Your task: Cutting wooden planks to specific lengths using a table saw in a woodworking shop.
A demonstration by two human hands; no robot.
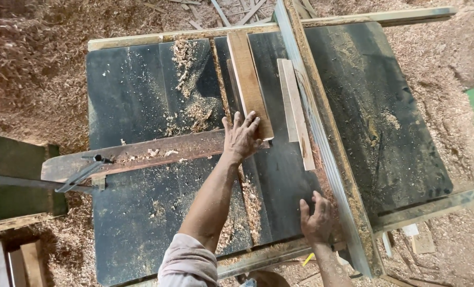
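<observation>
My left hand [242, 137] presses flat on the near end of a brown wooden board [249, 79] that lies lengthwise on the black saw table [130, 101]. The hand also rests on a long wooden push bar [136, 155] lying across the table. My right hand [316, 219] lies palm down with fingers apart on the table's near right part, beside the metal fence rail [322, 138]. A thinner pale wood strip [295, 111] lies between the board and the fence, touched by neither hand.
Sawdust and shavings cover the ground around the table and lie in patches on it. A metal clamp arm [77, 175] reaches in from the left. Short wood pieces [14, 260] stand at the bottom left. Offcuts [417, 242] lie at the lower right.
</observation>
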